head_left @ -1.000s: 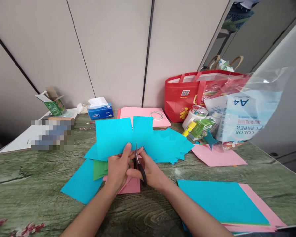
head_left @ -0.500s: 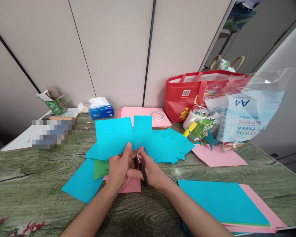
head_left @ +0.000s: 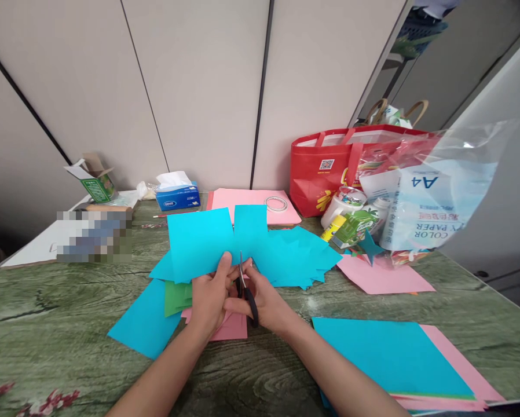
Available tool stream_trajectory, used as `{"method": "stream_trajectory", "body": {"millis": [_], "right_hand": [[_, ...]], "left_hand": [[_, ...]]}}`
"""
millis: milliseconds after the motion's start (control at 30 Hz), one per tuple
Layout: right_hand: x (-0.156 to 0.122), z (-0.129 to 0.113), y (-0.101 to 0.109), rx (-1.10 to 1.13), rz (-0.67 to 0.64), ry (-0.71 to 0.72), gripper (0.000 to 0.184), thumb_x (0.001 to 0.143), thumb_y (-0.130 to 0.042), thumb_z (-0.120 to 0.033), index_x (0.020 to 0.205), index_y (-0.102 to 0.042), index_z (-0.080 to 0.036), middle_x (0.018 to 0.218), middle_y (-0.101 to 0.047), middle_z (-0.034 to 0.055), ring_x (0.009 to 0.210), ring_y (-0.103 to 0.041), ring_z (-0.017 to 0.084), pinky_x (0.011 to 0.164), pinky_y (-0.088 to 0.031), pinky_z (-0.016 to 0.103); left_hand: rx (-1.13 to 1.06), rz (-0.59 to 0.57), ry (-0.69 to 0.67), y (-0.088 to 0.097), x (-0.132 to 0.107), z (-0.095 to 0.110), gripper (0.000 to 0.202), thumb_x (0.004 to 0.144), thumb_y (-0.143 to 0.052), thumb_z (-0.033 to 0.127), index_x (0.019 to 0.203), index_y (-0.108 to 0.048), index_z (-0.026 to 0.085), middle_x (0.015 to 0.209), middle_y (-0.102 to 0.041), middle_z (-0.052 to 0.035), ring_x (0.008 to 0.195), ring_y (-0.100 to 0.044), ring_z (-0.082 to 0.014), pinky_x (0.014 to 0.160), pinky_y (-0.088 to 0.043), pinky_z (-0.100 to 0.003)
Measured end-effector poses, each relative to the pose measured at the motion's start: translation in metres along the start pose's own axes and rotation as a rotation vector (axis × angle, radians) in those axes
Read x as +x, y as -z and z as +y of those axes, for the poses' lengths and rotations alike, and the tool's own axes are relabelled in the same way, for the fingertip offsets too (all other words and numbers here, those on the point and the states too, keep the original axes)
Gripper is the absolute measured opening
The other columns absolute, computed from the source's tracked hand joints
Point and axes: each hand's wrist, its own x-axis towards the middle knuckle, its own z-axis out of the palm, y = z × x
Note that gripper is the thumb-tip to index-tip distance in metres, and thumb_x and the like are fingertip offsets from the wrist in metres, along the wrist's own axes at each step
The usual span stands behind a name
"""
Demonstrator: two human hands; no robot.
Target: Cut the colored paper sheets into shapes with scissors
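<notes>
My left hand (head_left: pixel 211 292) pinches the lower edge of a blue sheet of paper (head_left: pixel 201 243), its thumb on the front. My right hand (head_left: pixel 262 298) grips black-handled scissors (head_left: pixel 250 301), whose blades point up at the sheet's lower right part, near a slit. Right of that slit a narrower blue strip (head_left: pixel 251 229) stands up. Behind the hands lies a fanned pile of blue paper pieces (head_left: pixel 292 258). Green paper (head_left: pixel 176 298) and pink paper (head_left: pixel 229 329) show beneath the left hand. How far apart the blades are is hard to make out.
Stacked blue and pink sheets (head_left: pixel 390 353) lie front right. At the back stand a tissue box (head_left: pixel 177 197), a tape roll (head_left: pixel 276 203) on pink paper, a red bag (head_left: pixel 314 174) and a clear paper packet (head_left: pixel 434 202). A yellow glue stick (head_left: pixel 333 228) leans near a green box (head_left: pixel 354 227).
Hardly anything differs. Both hands, the scissors and the blue sheet hold the same position; the whole view has shifted very slightly.
</notes>
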Motion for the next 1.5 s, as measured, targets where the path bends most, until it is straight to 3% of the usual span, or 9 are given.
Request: {"method": "stream_trajectory", "body": {"millis": [467,700,1100,1333,1500], "right_hand": [[0.003,0.012,0.001,-0.058,0.065,0.103,0.042,0.062,-0.073,-0.037,0.087,-0.045,-0.020,0.074,-0.048,-0.0028,0.062,-0.042,0.010,0.061,-0.037,0.024],[0.002,0.004,-0.002,0.018,0.056,0.052,0.048,0.057,-0.077,-0.037,0.088,-0.044,-0.019,0.080,-0.051,-0.0017,0.063,-0.045,0.010,0.061,-0.038,0.024],[0.003,0.006,-0.002,0.046,0.042,0.033,0.049,0.057,-0.076,-0.039,0.090,-0.046,-0.018,0.082,-0.054,0.0000,0.062,-0.044,0.010,0.058,-0.036,0.023],[0.003,0.008,-0.002,0.033,0.052,0.013,0.047,0.058,-0.074,-0.043,0.084,-0.044,-0.018,0.066,-0.049,-0.0035,0.056,-0.040,0.009,0.051,-0.031,0.022],[0.004,0.011,-0.002,0.010,0.068,0.011,0.046,0.059,-0.073,-0.046,0.083,-0.044,-0.018,0.061,-0.048,-0.0045,0.051,-0.038,0.008,0.048,-0.029,0.021]], "left_hand": [[-0.031,-0.004,0.034,0.000,-0.001,0.001,0.025,0.064,-0.070,0.026,0.072,-0.063,0.004,0.074,-0.070,-0.0174,0.083,-0.065,-0.0297,0.074,-0.054,-0.039],[-0.060,-0.035,0.062,-0.001,-0.001,0.000,0.023,0.066,-0.069,0.025,0.075,-0.063,0.005,0.078,-0.070,-0.0175,0.089,-0.064,-0.0286,0.074,-0.054,-0.036],[-0.017,0.027,0.105,-0.003,-0.004,0.006,0.017,0.075,-0.060,0.020,0.074,-0.065,0.004,0.075,-0.070,-0.0163,0.084,-0.066,-0.0252,0.069,-0.055,-0.031],[0.030,0.065,0.103,-0.002,-0.004,0.007,0.020,0.073,-0.063,0.024,0.076,-0.067,0.004,0.073,-0.070,-0.0150,0.074,-0.067,-0.0236,0.066,-0.055,-0.030],[0.023,0.037,0.081,-0.001,-0.003,0.005,0.025,0.065,-0.069,0.028,0.074,-0.066,0.005,0.075,-0.070,-0.0160,0.078,-0.066,-0.0257,0.068,-0.054,-0.032]]}}
